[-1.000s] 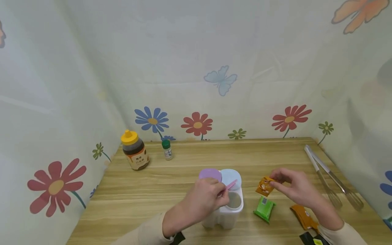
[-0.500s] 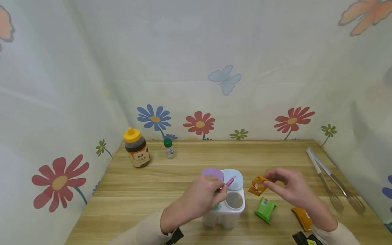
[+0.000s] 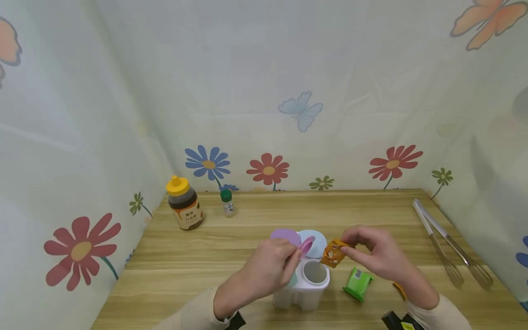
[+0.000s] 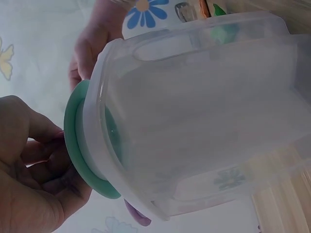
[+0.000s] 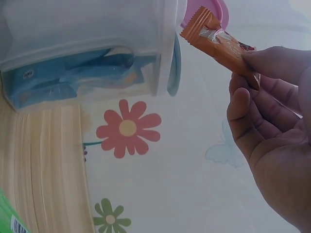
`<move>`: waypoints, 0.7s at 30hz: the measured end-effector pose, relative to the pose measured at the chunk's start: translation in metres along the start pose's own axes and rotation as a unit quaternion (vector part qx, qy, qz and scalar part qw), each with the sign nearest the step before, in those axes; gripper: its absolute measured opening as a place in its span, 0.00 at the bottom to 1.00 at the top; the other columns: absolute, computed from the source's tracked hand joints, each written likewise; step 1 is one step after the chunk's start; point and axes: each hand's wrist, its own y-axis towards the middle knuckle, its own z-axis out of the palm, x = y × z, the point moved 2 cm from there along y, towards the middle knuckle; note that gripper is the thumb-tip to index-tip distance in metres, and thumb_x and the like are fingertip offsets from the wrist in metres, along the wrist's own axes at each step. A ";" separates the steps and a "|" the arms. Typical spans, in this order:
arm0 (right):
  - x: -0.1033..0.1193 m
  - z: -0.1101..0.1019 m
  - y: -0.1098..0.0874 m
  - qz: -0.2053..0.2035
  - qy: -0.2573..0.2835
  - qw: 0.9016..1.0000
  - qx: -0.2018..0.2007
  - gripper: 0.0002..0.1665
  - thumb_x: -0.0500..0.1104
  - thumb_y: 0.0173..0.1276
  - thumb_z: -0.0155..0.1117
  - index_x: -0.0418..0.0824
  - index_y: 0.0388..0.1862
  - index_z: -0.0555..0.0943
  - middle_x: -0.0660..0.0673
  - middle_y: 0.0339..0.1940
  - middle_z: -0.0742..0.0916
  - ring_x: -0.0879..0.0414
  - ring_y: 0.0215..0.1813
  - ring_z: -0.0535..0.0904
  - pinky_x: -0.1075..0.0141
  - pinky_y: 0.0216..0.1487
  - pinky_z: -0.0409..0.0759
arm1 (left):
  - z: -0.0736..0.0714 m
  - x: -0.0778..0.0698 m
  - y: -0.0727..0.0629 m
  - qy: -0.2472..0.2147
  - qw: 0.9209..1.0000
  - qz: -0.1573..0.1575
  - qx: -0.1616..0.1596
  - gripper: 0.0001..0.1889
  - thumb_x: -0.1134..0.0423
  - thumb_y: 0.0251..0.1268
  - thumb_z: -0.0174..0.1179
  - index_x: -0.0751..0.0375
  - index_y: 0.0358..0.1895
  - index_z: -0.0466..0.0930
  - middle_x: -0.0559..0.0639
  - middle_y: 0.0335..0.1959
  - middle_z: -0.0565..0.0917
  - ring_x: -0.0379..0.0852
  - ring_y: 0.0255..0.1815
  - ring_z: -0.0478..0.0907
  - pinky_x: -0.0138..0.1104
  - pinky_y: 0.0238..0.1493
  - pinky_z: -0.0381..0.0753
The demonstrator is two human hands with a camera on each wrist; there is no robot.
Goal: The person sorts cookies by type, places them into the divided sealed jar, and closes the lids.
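Observation:
A translucent white storage box (image 3: 303,299) with several lidded compartments stands at the table's front. Its purple lid (image 3: 286,236), light blue lid (image 3: 316,243) and mint green lid (image 4: 74,141) are in place; the round front right opening (image 3: 315,272) is uncovered. My left hand (image 3: 264,267) pinches a pink lid (image 3: 307,245) above the box. With thumb and fingers, my right hand (image 3: 373,251) pinches an orange snack packet (image 3: 333,253) just right of the opening, tilted towards it. Below that hand lies a green packet (image 3: 358,284).
Partly hidden by my right forearm is another orange packet (image 3: 399,290). Two whisks (image 3: 449,247) lie at the right. At the back left stand a honey bottle (image 3: 185,206) and a green-capped jar (image 3: 227,204). Blue packets (image 5: 92,75) fill one box compartment.
My right hand has carried the orange packet leftwards, close to the uncovered opening. The pink lid in my left hand has turned to show more of its face.

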 end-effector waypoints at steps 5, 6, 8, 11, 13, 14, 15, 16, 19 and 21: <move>0.001 0.007 0.003 -0.031 0.021 0.999 0.001 0.19 0.22 0.56 0.67 0.41 0.41 0.81 0.46 0.35 0.86 0.59 0.34 0.81 0.69 0.35 0.82 | 0.001 0.001 -0.001 -0.010 1.000 -0.015 0.002 0.13 0.64 0.63 0.62 0.55 0.19 0.78 0.39 0.14 0.69 0.29 0.17 0.60 0.16 0.18 0.56; 0.001 0.008 0.004 -0.036 0.023 0.999 0.000 0.20 0.21 0.55 0.67 0.41 0.41 0.81 0.46 0.35 0.86 0.59 0.34 0.82 0.69 0.35 0.82 | 0.001 0.001 -0.001 -0.013 1.000 -0.019 0.004 0.13 0.64 0.64 0.61 0.55 0.19 0.78 0.39 0.15 0.69 0.29 0.17 0.60 0.16 0.18 0.56; 0.002 0.011 0.004 -0.040 0.027 0.999 -0.001 0.20 0.21 0.55 0.67 0.41 0.41 0.81 0.46 0.36 0.86 0.59 0.35 0.82 0.69 0.36 0.82 | 0.001 0.001 -0.003 -0.018 0.999 -0.027 0.007 0.14 0.64 0.64 0.61 0.56 0.19 0.78 0.40 0.15 0.69 0.29 0.17 0.60 0.16 0.17 0.56; 0.003 0.013 0.006 -0.040 0.027 0.999 -0.002 0.20 0.21 0.55 0.67 0.40 0.42 0.81 0.45 0.36 0.86 0.59 0.35 0.82 0.70 0.37 0.82 | 0.001 0.001 -0.003 -0.029 0.999 -0.040 0.013 0.14 0.64 0.65 0.61 0.56 0.19 0.78 0.40 0.15 0.70 0.29 0.17 0.60 0.16 0.17 0.57; 0.004 0.014 0.007 -0.039 0.029 0.999 -0.001 0.20 0.21 0.55 0.67 0.41 0.42 0.80 0.46 0.36 0.86 0.59 0.36 0.82 0.69 0.37 0.83 | 0.000 0.001 -0.003 -0.034 0.998 -0.047 0.018 0.14 0.64 0.65 0.61 0.56 0.19 0.78 0.40 0.14 0.70 0.29 0.16 0.60 0.17 0.16 0.57; 0.004 0.015 0.008 -0.036 0.029 0.999 0.000 0.19 0.22 0.56 0.67 0.41 0.42 0.81 0.46 0.36 0.86 0.59 0.36 0.82 0.69 0.37 0.83 | 0.000 0.001 -0.003 -0.035 0.998 -0.050 0.020 0.14 0.64 0.65 0.61 0.56 0.19 0.78 0.40 0.14 0.69 0.29 0.16 0.60 0.17 0.16 0.57; 0.005 0.016 0.010 -0.036 0.030 0.999 0.000 0.19 0.22 0.56 0.67 0.41 0.41 0.81 0.46 0.36 0.86 0.60 0.36 0.82 0.69 0.37 0.83 | 0.000 0.001 -0.003 -0.034 0.998 -0.052 0.022 0.14 0.64 0.65 0.61 0.56 0.19 0.78 0.40 0.15 0.69 0.29 0.16 0.60 0.17 0.16 0.57; 0.005 0.017 0.010 -0.034 0.031 0.999 0.001 0.19 0.22 0.56 0.67 0.41 0.41 0.81 0.47 0.36 0.86 0.60 0.36 0.82 0.69 0.37 0.83 | 0.000 0.001 -0.003 -0.031 0.998 -0.053 0.022 0.14 0.64 0.65 0.61 0.56 0.19 0.78 0.40 0.15 0.69 0.29 0.16 0.60 0.17 0.16 0.57; 0.006 0.021 0.012 -0.037 0.035 0.999 0.001 0.18 0.23 0.56 0.67 0.41 0.40 0.81 0.46 0.36 0.86 0.60 0.36 0.82 0.67 0.36 0.83 | 0.000 0.001 -0.003 -0.029 0.998 -0.054 0.025 0.13 0.63 0.65 0.61 0.56 0.20 0.79 0.39 0.15 0.70 0.29 0.17 0.61 0.16 0.16 0.57; 0.007 0.025 0.013 -0.039 0.040 0.998 0.001 0.18 0.22 0.56 0.67 0.41 0.40 0.81 0.46 0.36 0.87 0.60 0.36 0.82 0.67 0.36 0.83 | 0.001 0.001 -0.003 -0.027 0.998 -0.055 0.026 0.12 0.63 0.66 0.60 0.56 0.21 0.80 0.39 0.16 0.71 0.29 0.17 0.61 0.16 0.16 0.58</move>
